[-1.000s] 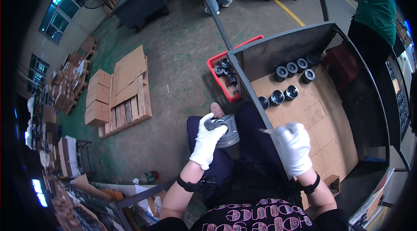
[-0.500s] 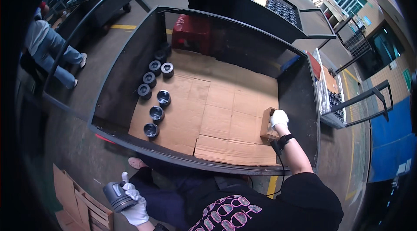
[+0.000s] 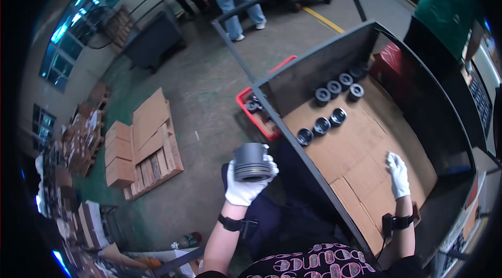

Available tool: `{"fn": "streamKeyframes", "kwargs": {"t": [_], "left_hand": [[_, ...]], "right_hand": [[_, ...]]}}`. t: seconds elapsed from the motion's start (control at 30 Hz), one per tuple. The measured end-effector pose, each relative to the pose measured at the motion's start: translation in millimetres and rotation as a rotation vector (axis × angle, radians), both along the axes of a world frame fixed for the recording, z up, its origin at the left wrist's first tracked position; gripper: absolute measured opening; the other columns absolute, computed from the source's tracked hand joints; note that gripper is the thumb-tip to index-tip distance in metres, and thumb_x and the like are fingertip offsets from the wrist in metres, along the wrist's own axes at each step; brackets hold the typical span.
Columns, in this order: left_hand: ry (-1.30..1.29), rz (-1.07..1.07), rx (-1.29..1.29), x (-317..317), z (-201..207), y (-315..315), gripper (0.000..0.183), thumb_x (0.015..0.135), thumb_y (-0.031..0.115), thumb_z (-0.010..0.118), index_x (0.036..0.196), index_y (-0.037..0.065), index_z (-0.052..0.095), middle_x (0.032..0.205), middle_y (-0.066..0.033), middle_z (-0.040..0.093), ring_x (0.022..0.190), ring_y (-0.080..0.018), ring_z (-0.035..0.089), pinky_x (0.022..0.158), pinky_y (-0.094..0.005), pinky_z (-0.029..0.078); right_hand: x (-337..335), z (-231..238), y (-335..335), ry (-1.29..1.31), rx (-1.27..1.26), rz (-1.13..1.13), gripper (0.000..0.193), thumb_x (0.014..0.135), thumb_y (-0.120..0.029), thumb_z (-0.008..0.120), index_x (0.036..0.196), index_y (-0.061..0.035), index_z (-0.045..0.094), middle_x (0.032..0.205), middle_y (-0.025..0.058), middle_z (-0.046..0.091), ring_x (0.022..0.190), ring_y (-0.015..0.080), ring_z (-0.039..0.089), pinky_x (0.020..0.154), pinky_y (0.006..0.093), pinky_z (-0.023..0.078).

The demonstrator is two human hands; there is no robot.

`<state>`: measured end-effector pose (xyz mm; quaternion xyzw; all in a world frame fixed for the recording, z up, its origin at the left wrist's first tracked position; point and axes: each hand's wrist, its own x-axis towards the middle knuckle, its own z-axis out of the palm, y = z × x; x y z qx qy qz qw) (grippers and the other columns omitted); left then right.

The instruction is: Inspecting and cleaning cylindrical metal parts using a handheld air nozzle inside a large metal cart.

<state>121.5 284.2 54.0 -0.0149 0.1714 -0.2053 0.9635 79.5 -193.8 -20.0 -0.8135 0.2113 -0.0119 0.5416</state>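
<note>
In a white glove, my left hand (image 3: 243, 190) is closed around a dark grey engine piston (image 3: 249, 160), held outside the cart with its ringed end tilted down. My right hand (image 3: 399, 175), gloved too, is over the cardboard-lined floor of a black cart (image 3: 334, 194), fingers stretched out with nothing in them. Behind its wrist, a small cardboard box (image 3: 416, 212) shows only in part. Toward the far left of the cart stand several more pistons, among them a near one (image 3: 305, 137) and one by the wall (image 3: 322, 96).
A red crate (image 3: 256, 116) holding parts stands beside the cart's left side. A wooden pallet (image 3: 151, 173) with cardboard boxes (image 3: 119, 155) is on the floor to the left. A red stool (image 3: 388, 61) is at the cart's far end; a person in green (image 3: 442, 3) stands beyond.
The view has swung left. My left hand has raised the piston from low beside the cart. My right hand has come away from the small cardboard box.
</note>
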Motion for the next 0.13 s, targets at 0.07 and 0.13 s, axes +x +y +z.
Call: {"fn": "streamKeyframes", "kwargs": {"t": [0.07,0.13], "left_hand": [[-0.057,0.003,0.058,-3.7,-5.0,7.8,0.068,0.096,0.046,0.040,0.141,-0.004,0.047,0.128,-0.0260,0.058,0.119,-0.0428,0.057,0.102,-0.0630,0.045],[-0.245,0.044,0.181,-5.1,-10.9,9.1,0.073,0.096,0.050,0.047,0.147,-0.003,0.041,0.134,-0.0290,0.054,0.124,-0.0534,0.052,0.108,-0.0666,0.040]], "right_hand": [[29.6,63.3,99.4,-0.016,0.495,0.251,0.052,0.104,-0.044,0.052,0.137,-0.0043,0.056,0.126,0.0105,0.065,0.114,0.0231,0.063,0.100,0.0419,0.050],[43.3,79.4,174.9,0.067,1.035,0.445,0.055,0.103,-0.044,0.056,0.140,-0.0028,0.053,0.132,0.0132,0.061,0.118,0.0308,0.062,0.099,0.0481,0.051]]}}
